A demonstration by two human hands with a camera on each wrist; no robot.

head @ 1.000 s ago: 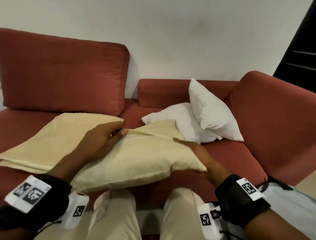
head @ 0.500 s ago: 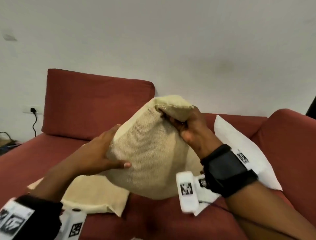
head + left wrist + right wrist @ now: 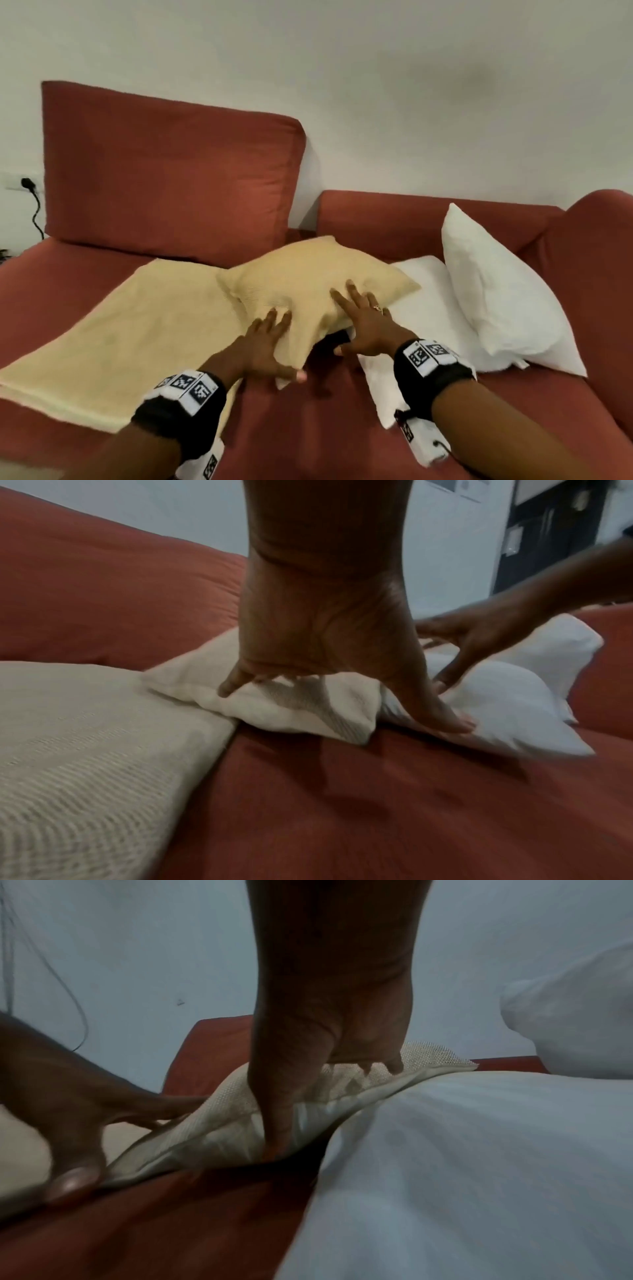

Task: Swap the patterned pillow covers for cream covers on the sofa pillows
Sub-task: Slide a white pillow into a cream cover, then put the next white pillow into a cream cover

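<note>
A cream-covered pillow (image 3: 308, 277) lies on the red sofa seat (image 3: 325, 428), overlapping a flat cream cover (image 3: 137, 329) on its left and a bare white pillow (image 3: 428, 308) on its right. My left hand (image 3: 287, 344) presses on the pillow's near left corner with spread fingers, thumb stretched along the near edge. My right hand (image 3: 356, 318) lies flat on the pillow's near right side, thumb at the edge below. In the right wrist view the right hand's (image 3: 332, 1110) thumb points down at the cover's open edge (image 3: 232, 1123), where white filling shows.
A second bare white pillow (image 3: 496, 284) leans against the sofa back at the right. A tall red back cushion (image 3: 164, 178) stands at the left, the armrest (image 3: 599, 274) at the far right. A plug and cable (image 3: 25, 183) hang on the left wall.
Half a second ago the cream pillow was held up in the air, my right hand gripping its top corner. Now it lies on the seat with both hands flat on it.
</note>
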